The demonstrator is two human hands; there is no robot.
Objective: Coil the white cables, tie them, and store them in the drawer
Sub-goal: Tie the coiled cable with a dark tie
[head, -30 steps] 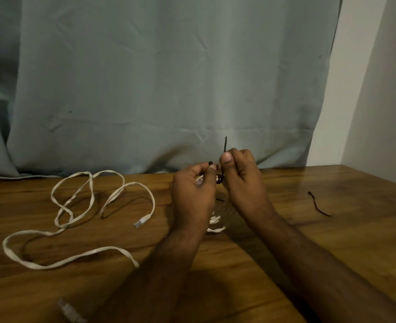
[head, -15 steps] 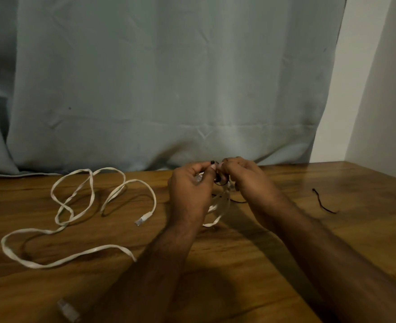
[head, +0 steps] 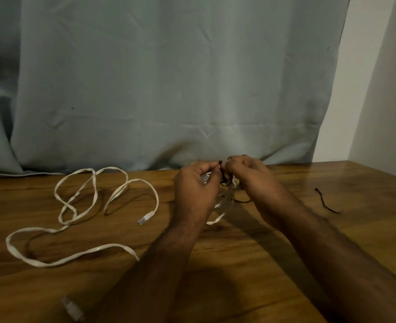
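A coiled white flat cable (head: 224, 201) hangs between my hands over the wooden table (head: 239, 264), mostly hidden by them. My left hand (head: 196, 190) grips the coil, thumb and forefinger pinched at its top. A thin black tie (head: 225, 180) is looped around the coil, and my right hand (head: 253, 180) pinches it; one loose end trails onto the table. On the left lies a second white flat cable (head: 75, 206), uncoiled in loose loops, with one plug (head: 145, 217) near the middle and another (head: 72, 311) at the front edge.
A spare black tie (head: 326, 201) lies on the table to the right. A grey-blue curtain (head: 169, 78) hangs behind the table, and a white wall (head: 379, 89) closes off the right side. No drawer is in view.
The tie end that stood up above my right fingers a second ago is now down. Both hands stay together at the coil, my right fingers working the tie closer to my left thumb.
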